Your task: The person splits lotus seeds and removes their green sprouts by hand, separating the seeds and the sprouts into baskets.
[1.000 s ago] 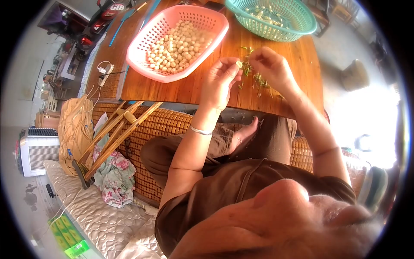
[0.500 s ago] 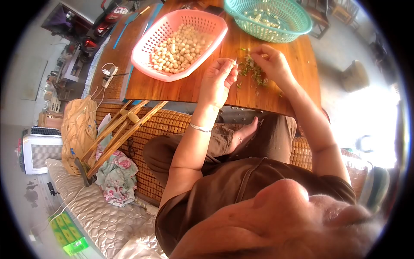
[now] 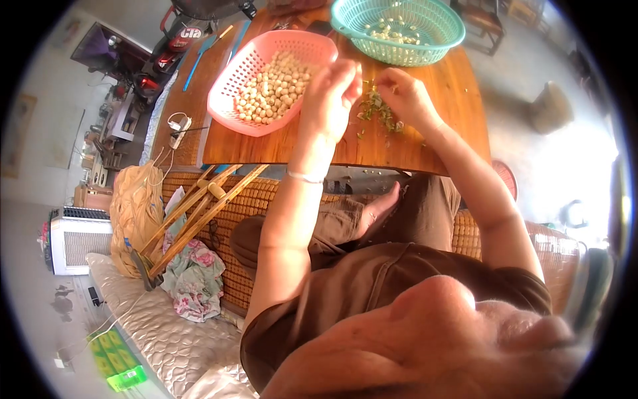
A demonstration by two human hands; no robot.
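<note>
My left hand (image 3: 329,100) is raised over the right side of a pink basket (image 3: 229,118), its fingers curled together. Anything held in them is too small or hidden to make out. Many small, round, pale seeds or nuts (image 3: 269,93) lie in the basket. To the right, my right hand (image 3: 409,100) hovers beside a small heap of green scraps (image 3: 377,112), with thumb and fingers pinched. What those fingertips hold cannot be made out. Behind the hands stands a teal basket (image 3: 435,50) with some pale little pieces (image 3: 397,32) at its bottom.
Both baskets stand on a wooden table (image 3: 452,136). A blue long-handled tool (image 3: 198,63) and a white power strip (image 3: 178,133) lie at its left. Wooden crutches (image 3: 199,216) and a floral cloth (image 3: 193,279) rest on the woven seat beside me.
My left hand has moved forward and turned, up against the pink basket's edge; the white bit it pinched is no longer visible. My right hand stays by the scraps. The view has shifted slightly.
</note>
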